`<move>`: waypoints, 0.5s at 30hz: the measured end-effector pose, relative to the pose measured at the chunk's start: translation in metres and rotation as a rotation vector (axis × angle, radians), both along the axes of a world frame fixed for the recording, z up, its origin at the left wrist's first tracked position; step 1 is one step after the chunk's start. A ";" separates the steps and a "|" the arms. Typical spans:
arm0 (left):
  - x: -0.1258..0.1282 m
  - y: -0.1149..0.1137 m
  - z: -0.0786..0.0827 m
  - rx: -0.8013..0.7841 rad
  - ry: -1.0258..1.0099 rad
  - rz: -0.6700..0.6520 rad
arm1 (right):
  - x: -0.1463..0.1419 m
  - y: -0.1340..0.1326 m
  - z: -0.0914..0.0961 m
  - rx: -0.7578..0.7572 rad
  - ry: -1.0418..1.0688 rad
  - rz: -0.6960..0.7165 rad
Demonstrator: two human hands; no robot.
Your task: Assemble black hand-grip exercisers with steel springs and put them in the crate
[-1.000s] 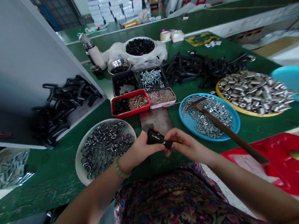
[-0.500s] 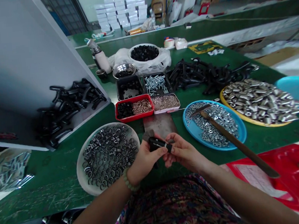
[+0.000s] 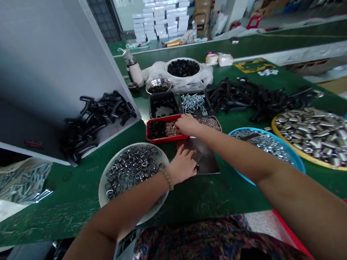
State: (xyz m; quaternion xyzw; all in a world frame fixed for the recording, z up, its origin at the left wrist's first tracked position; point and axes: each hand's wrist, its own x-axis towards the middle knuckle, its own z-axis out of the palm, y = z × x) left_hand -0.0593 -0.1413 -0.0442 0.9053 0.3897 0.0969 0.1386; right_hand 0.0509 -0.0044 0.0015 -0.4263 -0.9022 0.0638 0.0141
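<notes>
My left hand (image 3: 182,164) rests on a small steel plate (image 3: 208,165) on the green table. Its fingers are curled over a small black part (image 3: 197,167), and only the tip of that part shows. My right hand (image 3: 186,125) reaches forward over the red tray (image 3: 162,139), which holds black pieces and small coppery metal pieces. Its fingertips dip down at the tray's right end, next to a pink tray of tiny metal bits (image 3: 212,123). The back of the hand hides the fingertips.
A white plate of steel rings (image 3: 102,191) sits left of my left hand. A blue plate of washers (image 3: 296,161) and a yellow plate of metal sleeves (image 3: 282,138) are on the right. Black trays, a screw tray (image 3: 193,102) and a pile of black handles (image 3: 258,99) lie behind. A grey box (image 3: 37,76) stands at the left.
My hands have parted. The right one let go of the black part and reached forward to the red tray, while the left lowered the part onto the steel plate. The camera tilted up.
</notes>
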 end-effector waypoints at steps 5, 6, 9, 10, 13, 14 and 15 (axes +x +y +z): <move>0.003 -0.008 -0.014 0.080 0.029 0.012 | -0.017 0.014 -0.011 0.015 -0.021 0.032; 0.001 -0.010 -0.013 0.070 0.014 0.038 | -0.013 0.012 -0.009 0.029 -0.002 0.017; -0.002 -0.010 -0.010 -0.010 -0.035 0.144 | 0.009 0.001 -0.002 0.052 0.063 -0.042; -0.001 -0.009 -0.010 -0.044 -0.057 0.179 | 0.020 -0.006 -0.001 0.037 0.110 -0.048; 0.004 -0.007 -0.008 -0.116 -0.138 0.258 | 0.054 -0.040 -0.007 -0.120 0.339 -0.035; 0.005 -0.007 -0.008 -0.130 -0.159 0.270 | 0.065 -0.053 -0.012 -0.204 0.409 -0.051; 0.007 -0.007 -0.008 -0.143 -0.170 0.276 | 0.074 -0.065 -0.017 -0.286 0.454 -0.083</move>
